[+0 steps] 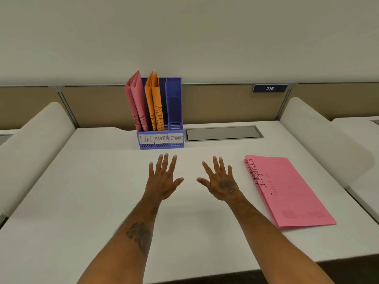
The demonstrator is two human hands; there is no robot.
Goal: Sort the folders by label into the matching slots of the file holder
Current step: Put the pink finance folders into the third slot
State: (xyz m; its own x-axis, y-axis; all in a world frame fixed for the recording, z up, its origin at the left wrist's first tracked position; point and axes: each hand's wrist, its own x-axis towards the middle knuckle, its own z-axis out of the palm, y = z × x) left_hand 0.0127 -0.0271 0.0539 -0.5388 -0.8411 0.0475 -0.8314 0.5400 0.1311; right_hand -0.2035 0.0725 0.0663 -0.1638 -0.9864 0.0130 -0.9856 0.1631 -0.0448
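A blue file holder (174,103) stands at the back of the white desk (82,181), its slots labelled HR, ADMIN and FINANCE. Two dark pink HR folders (136,101) stand in the left slot and two orange ADMIN folders (154,103) in the middle one. The right slot holds nothing. A stack of pink FINANCE folders (291,191) lies flat at the right of the desk. My left hand (164,177) and my right hand (220,179) hover palm down over the desk in front of the holder, fingers spread, holding nothing.
A grey metal cable hatch (223,133) is set into the desk right of the holder. White rounded dividers (34,144) (320,132) border the desk on both sides. A tan partition with a sign reading 216 (269,88) runs behind.
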